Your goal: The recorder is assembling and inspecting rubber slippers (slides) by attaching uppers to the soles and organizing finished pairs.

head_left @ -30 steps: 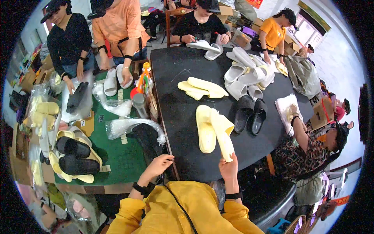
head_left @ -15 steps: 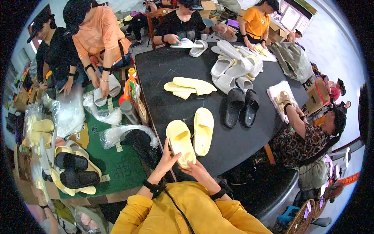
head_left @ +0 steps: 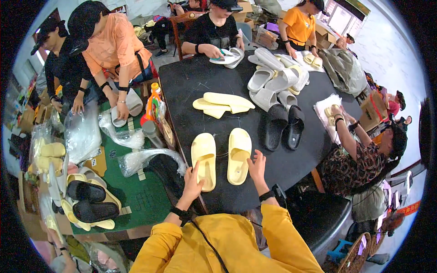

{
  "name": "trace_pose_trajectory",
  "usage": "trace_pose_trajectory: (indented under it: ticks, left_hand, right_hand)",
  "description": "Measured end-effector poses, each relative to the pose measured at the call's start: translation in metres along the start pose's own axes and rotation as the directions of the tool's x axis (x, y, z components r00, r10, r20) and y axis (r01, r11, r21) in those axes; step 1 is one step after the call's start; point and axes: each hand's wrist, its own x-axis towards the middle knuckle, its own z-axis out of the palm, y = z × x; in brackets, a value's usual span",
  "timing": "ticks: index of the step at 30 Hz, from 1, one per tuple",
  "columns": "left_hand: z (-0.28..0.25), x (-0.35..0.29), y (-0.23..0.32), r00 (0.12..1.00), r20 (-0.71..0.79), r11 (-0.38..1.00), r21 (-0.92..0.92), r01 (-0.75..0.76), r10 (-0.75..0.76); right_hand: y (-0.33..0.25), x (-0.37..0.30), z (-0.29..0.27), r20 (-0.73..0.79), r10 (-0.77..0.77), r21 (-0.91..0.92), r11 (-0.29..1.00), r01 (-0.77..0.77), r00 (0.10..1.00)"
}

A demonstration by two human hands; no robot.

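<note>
A pair of pale yellow slide slippers lies side by side on the black table, toes pointing away from me: the left slipper [head_left: 203, 159] and the right slipper [head_left: 239, 157]. My left hand [head_left: 193, 185] is at the outer heel edge of the left slipper, thumb and fingers apart. Beside the outer edge of the right slipper is my right hand [head_left: 258, 170], fingers spread and not wrapped round it. Whether the fingertips touch the slippers, I cannot tell. Farther back lies another stack of yellow slippers [head_left: 223, 103], and to its right is a pair of black slippers [head_left: 276, 129].
Grey slippers [head_left: 268, 82] are heaped at the table's far right. A green table [head_left: 136, 195] adjoins on the left, bearing plastic bags [head_left: 82, 134], more slippers [head_left: 93, 210] and an orange bottle [head_left: 154, 102]. Several people work around both tables; a black stool [head_left: 327, 218] stands at my right.
The left slipper, held by both hands before, now lies on the table beside its mate. My right hand has moved right, to the other slipper's outer side; both hands have loosened.
</note>
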Motion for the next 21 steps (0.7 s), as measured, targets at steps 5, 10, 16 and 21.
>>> trace_pose_trajectory:
  ticks: [5,10,16,21]
  left_hand:
    - [0.008,-0.009,-0.010,0.997,-0.024,0.986,0.151,-0.069,0.073]
    - [0.005,-0.015,-0.015,0.992,-0.052,0.984,0.142,-0.110,0.119]
    - [0.004,-0.044,0.000,0.993,0.032,0.981,0.155,-0.119,0.116]
    - [-0.018,-0.059,-0.008,0.982,0.045,0.981,0.048,-0.188,0.186]
  right_hand:
    - [0.004,0.010,0.009,0.168,0.120,-0.144,0.985,-0.096,0.978]
    - [-0.009,-0.016,0.005,0.267,0.029,-0.165,0.986,0.016,0.963]
    - [-0.002,-0.086,-0.018,0.283,0.038,-0.043,0.999,-0.027,0.958]
    - [-0.008,-0.119,-0.033,0.317,0.200,0.157,0.953,-0.259,0.927]
